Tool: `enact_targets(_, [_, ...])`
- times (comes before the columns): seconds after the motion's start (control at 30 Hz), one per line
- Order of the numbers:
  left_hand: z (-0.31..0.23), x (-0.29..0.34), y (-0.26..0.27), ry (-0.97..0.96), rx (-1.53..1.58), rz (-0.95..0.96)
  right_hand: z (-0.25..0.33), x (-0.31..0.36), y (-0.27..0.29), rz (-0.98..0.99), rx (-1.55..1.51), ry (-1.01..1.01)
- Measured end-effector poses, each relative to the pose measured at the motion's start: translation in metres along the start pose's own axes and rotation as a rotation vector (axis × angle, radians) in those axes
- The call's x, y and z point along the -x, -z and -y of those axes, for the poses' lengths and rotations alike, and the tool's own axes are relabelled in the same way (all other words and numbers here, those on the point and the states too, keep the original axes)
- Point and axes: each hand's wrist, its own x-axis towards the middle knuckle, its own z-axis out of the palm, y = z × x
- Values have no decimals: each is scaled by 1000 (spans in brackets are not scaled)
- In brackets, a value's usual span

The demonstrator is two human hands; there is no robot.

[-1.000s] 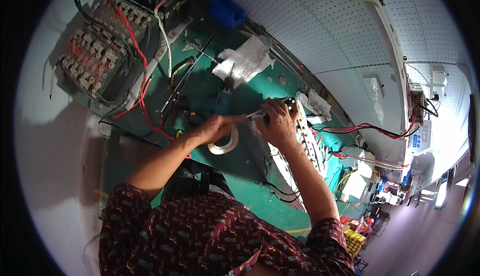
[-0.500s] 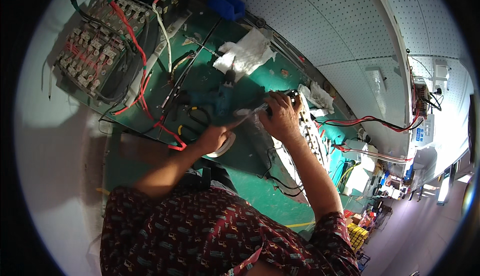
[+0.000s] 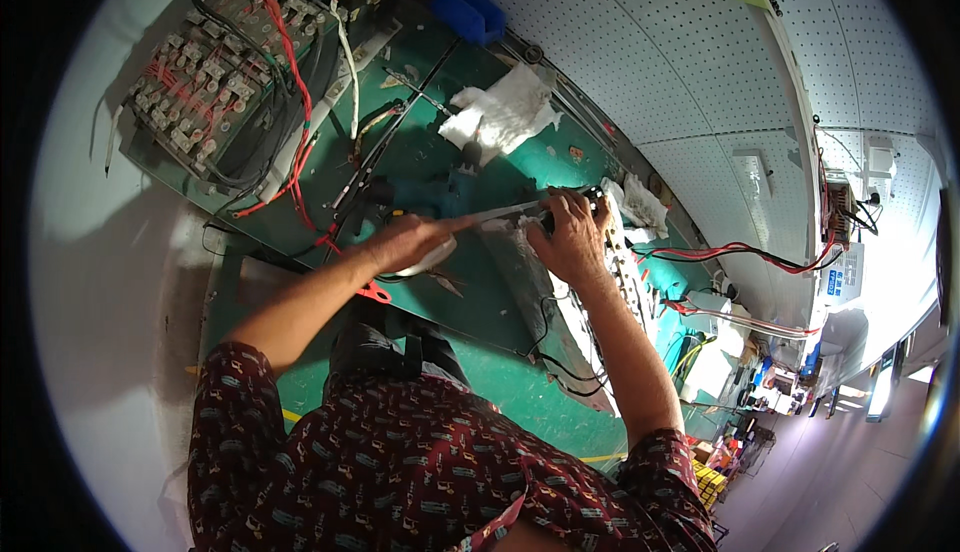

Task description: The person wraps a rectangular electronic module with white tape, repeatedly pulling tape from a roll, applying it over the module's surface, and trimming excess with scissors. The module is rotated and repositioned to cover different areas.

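Note:
In my left hand [image 3: 400, 244] is a roll of tape [image 3: 432, 256], partly covered by the fingers. A pale strip of tape [image 3: 512, 211] runs taut from there to my right hand [image 3: 572, 235]. The right fingers are bent over the far end of a long battery pack [image 3: 622, 277], pressing around a dark part there; the fingertips are partly hidden. The pack has a light metal side and a row of terminals along its top. Beneath the strip, a teal power drill [image 3: 440, 192] lies in shadow on the green bench.
Wired battery blocks [image 3: 195, 102] stand at the far left, with red and black cables crossing the bench. White crumpled cloth [image 3: 505, 112] and a blue bin [image 3: 468, 14] are at the back. A pegboard wall [image 3: 660, 62] borders the right. A red-handled tool [image 3: 374, 293] lies near my left wrist.
My left hand has moved up and to the left with the tape roll, and the strip looks longer. My right hand stays at the pack's far end.

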Motion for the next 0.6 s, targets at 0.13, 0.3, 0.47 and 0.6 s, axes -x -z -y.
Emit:
enact_targets(0.13, [-3, -14, 8, 179, 51, 212, -1, 0, -2, -2, -7, -4])
enact_targets(0.3, [11, -8, -33, 102, 404, 164, -1, 2, -2, 4, 3, 5])
enact_targets(0.47, [10, -5, -94, 360, 703, 98, -3, 1, -6, 3, 23, 6])
enact_targets(0.6, [4, -6, -148, 357, 1025, -97, 1, 0, -3, -32, 12, 8])
